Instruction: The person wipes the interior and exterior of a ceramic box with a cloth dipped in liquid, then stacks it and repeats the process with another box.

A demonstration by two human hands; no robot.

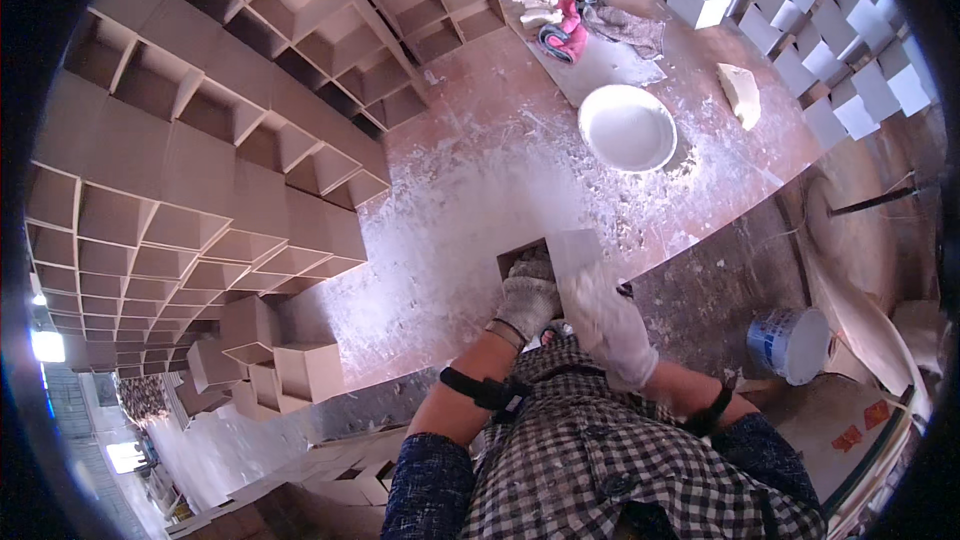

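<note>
In front of my body, at the table's near side, is a small open cardboard box (574,252). My left hand (530,292), in a grey-white knit glove, reaches into the box's opening and grips it from within; its fingertips are partly hidden by the walls. My right hand (612,328), in a pale glove, lies against the box's light outer side. Motion smears its fingers, so whether they hold anything cannot be made out. Farther off to the right stands a round basin (628,128) with a white substance in it.
Tall stacks of open cardboard boxes (200,160) line the left. The table (450,190) is smeared white. Beyond the basin lie a pink cloth (572,35) and a pale foam-like chunk (740,97). Pale boxes (800,20) rise at the far right; a bucket (795,345) stands below.
</note>
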